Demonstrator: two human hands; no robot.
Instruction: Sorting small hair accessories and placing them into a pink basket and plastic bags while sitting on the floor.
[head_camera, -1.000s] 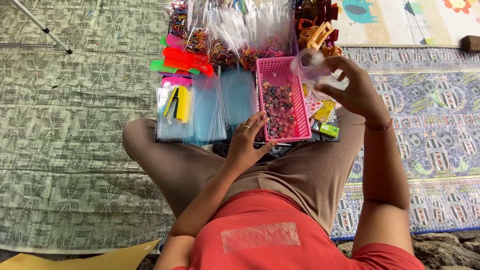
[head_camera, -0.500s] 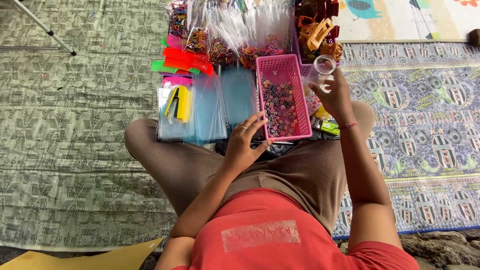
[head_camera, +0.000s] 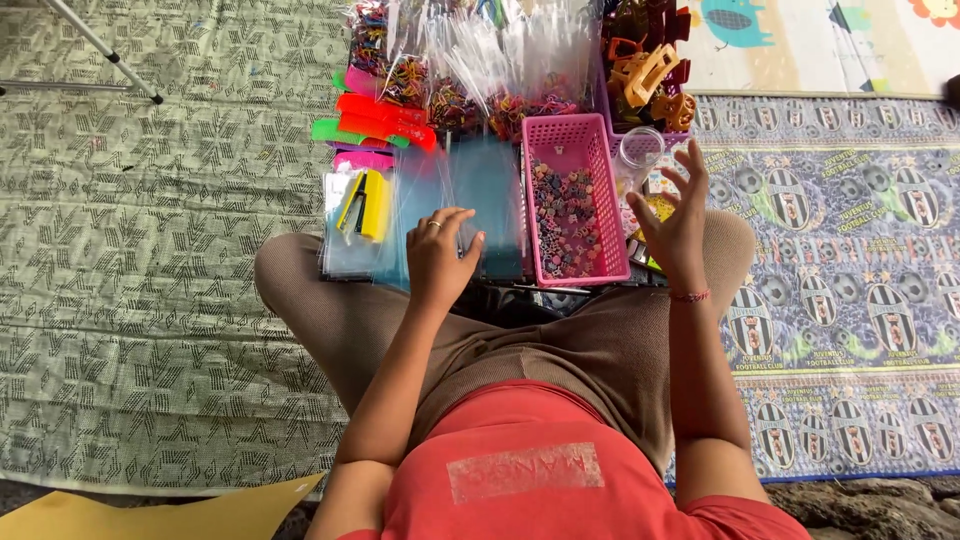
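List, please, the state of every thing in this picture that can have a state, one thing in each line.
Left hand: empty, resting flat on the clear blue plastic sleeves.
Right hand: raised, fingers spread, holding nothing.
Pink plastic basket: upright, open, partly filled with small beads.
Small clear plastic jar: lid off; contents cannot be told.
Yellow stapler: closed, lying flat.

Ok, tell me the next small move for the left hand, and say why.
Probably pinch up the top clear sleeve: the left hand lies flat, fingers spread, on the stack of clear sleeves, holding nothing. The right hand hovers open beside the pink basket.
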